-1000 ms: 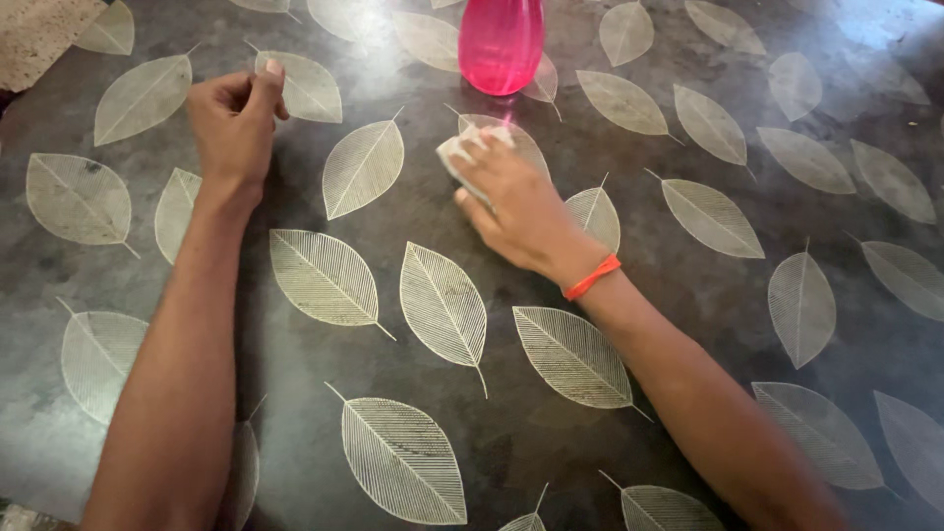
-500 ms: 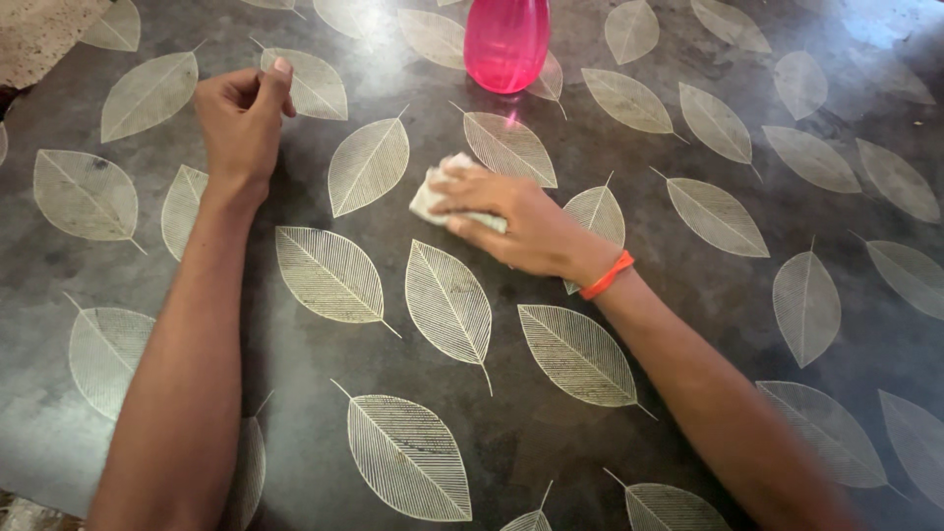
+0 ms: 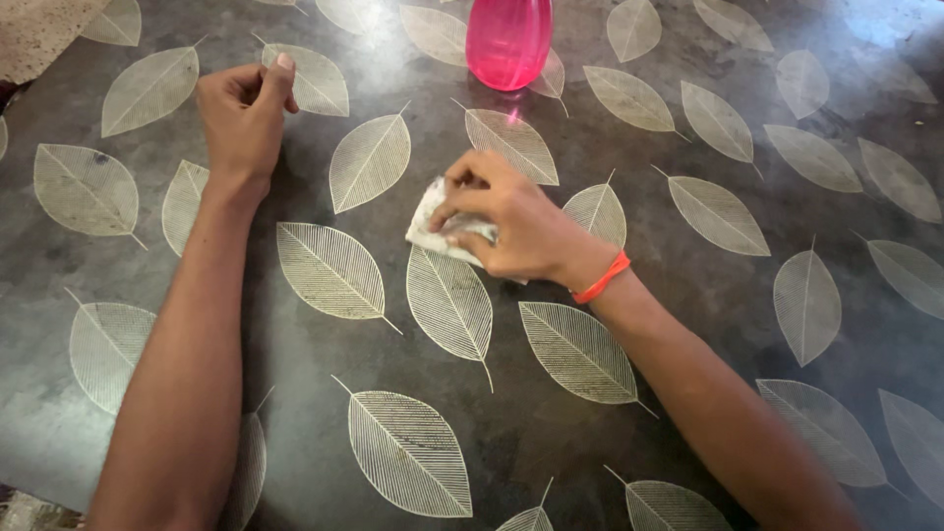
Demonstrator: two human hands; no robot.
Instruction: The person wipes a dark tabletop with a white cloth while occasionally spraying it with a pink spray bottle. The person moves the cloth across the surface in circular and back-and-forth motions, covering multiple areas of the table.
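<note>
My right hand (image 3: 506, 221) presses a small folded white cloth (image 3: 431, 228) flat against a dark grey table (image 3: 688, 324) printed with pale leaf shapes. The fingers curl over the cloth, and an orange band circles that wrist. My left hand (image 3: 241, 113) rests on the table at the upper left, loosely curled into a fist with nothing in it. A pink translucent bottle (image 3: 508, 41) stands at the top centre, a short way beyond my right hand.
A speckled beige surface (image 3: 39, 34) shows past the table's top left corner. The table's near edge runs along the bottom left of the view.
My right hand has slid the cloth toward me and to the left, away from the pink bottle. The left hand has stayed where it was.
</note>
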